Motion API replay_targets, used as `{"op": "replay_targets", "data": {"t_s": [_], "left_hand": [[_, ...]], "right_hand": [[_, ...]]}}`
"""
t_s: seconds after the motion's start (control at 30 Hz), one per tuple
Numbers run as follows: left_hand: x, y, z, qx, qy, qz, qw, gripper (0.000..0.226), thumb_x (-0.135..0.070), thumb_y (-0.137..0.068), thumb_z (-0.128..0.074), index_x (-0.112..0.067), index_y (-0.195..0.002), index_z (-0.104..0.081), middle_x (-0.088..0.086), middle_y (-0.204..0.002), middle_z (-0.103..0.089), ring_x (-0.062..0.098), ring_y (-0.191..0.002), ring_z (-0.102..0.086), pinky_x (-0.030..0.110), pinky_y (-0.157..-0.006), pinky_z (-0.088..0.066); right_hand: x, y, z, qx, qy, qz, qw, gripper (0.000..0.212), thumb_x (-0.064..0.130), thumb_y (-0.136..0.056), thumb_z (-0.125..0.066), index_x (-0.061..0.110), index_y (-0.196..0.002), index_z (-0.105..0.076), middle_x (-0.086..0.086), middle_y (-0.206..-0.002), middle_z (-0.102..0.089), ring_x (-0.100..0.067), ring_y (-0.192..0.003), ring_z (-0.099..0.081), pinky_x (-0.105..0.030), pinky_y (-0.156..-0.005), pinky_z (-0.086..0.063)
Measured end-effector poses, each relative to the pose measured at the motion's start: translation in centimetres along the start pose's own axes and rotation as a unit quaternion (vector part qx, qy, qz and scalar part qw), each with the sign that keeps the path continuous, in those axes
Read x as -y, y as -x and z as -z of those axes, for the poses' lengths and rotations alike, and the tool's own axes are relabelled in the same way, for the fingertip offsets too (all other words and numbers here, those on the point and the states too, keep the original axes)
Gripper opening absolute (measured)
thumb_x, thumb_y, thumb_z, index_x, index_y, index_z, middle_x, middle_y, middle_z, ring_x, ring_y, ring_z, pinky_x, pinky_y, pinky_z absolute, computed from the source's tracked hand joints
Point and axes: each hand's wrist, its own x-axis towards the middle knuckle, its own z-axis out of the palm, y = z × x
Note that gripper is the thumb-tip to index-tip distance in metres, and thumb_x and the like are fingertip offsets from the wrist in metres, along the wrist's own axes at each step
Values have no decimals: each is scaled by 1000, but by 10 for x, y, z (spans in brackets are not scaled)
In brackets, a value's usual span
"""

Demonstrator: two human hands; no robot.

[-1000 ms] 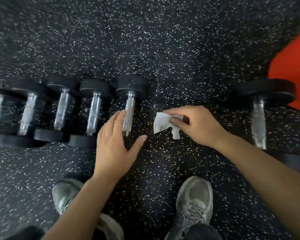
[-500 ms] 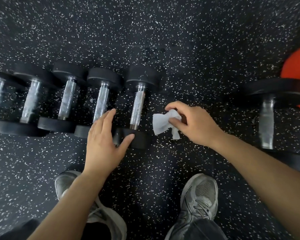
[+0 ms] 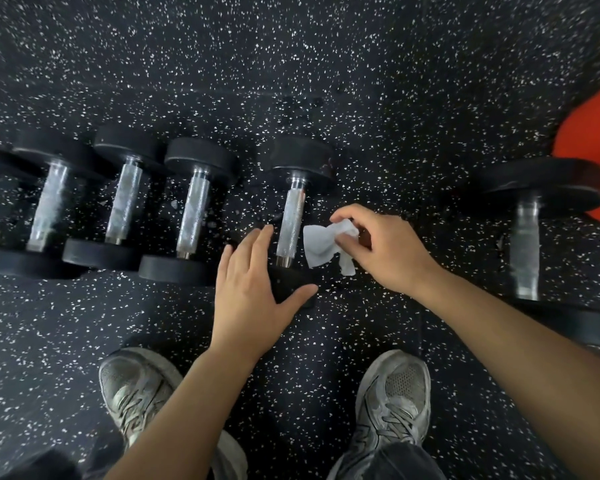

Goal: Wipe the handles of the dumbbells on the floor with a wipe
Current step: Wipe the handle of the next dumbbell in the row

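No text, number, brand or sign can be read anywhere in the frame. The black end weights of the dumbbells (image 3: pixel 194 206) across the middle show no legible figures, their metal handles carry only a rough grip pattern, and the one at the right edge is blurred. The grey shoes (image 3: pixel 394 396) at the bottom show no readable logo, the wipe (image 3: pixel 321 244) near the centre is plain white, and the orange shape (image 3: pixel 593 143) at the upper right bears no marking.
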Motion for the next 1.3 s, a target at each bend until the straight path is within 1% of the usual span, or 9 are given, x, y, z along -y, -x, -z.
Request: {"op": "replay_targets", "data": {"t_s": [0.23,0.33,0.43,0.63,0.87,0.97,1.03,1.17,1.3], "left_hand": [[5,11,1,-17,42,34,998,92,-67,-88,-60,-18,-159,-28,1,-160,-40,18,-149,-33,45,-125,-26],[5,14,-2,0,59,43,997,93,-70,-86,-59,-22,-159,-26,-1,-160,-39,18,-148,-35,41,-122,-29],[-3,16,-8,10,70,44,997,93,-70,-87,-60,-25,-159,-23,-2,-159,-38,17,-146,-37,43,-121,-32],[-13,18,-14,5,98,67,993,93,-65,-86,-66,-30,-159,-22,-5,-156,-40,16,-143,-39,46,-117,-38],[-19,17,-18,-2,101,73,992,97,-64,-84,-69,-30,-160,-21,-5,-156,-40,15,-145,-36,44,-120,-35],[-26,17,-20,0,83,64,994,98,-65,-84,-68,-26,-160,-21,-1,-157,-40,18,-146,-35,43,-122,-32],[-30,19,-19,5,78,54,995,95,-66,-86,-65,-26,-160,-21,0,-158,-39,19,-146,-35,44,-121,-33],[-22,22,-13,3,96,43,994,76,-57,-97,-55,-29,-159,-21,-3,-158,-38,17,-142,-41,44,-115,-40],[-9,23,-9,5,118,69,991,78,-57,-95,-57,-30,-159,-22,-5,-158,-37,15,-142,-42,48,-112,-45]], "right_hand": [[1,-8,-8,-84,-106,-34,990,25,26,-100,-63,36,-122,-65,6,-68,-61,-19,-58,-56,-38,-57,-50],[0,-20,-17,-96,-83,-13,992,31,27,-100,-61,40,-127,-65,15,-88,-68,-9,-65,-57,-30,-64,-50],[0,-34,-26,-84,-18,24,996,35,28,-102,-57,38,-134,-64,23,-95,-58,1,-67,-53,-23,-68,-44],[0,-36,-36,-86,62,77,991,34,33,-107,-48,32,-137,-64,11,-106,-65,-11,-80,-64,-34,-67,-52],[-15,-24,-33,21,118,213,970,32,31,-102,-59,33,-134,-66,11,-115,-69,-12,-77,-67,-29,-63,-53],[-11,-34,-27,-89,85,126,984,31,31,-104,-55,32,-133,-67,10,-101,-68,-8,-72,-61,-21,-60,-40],[-8,-39,-30,-121,81,60,988,33,33,-106,-49,34,-136,-64,9,-101,-68,-11,-78,-64,-28,-62,-46],[-11,-28,-36,-84,60,87,991,31,31,-106,-52,31,-133,-67,12,-97,-67,-3,-71,-56,-31,-62,-51],[-15,-8,-27,59,107,202,972,39,20,-97,-65,35,-133,-66,12,-114,-71,-10,-86,-69,-30,-74,-56]]}}
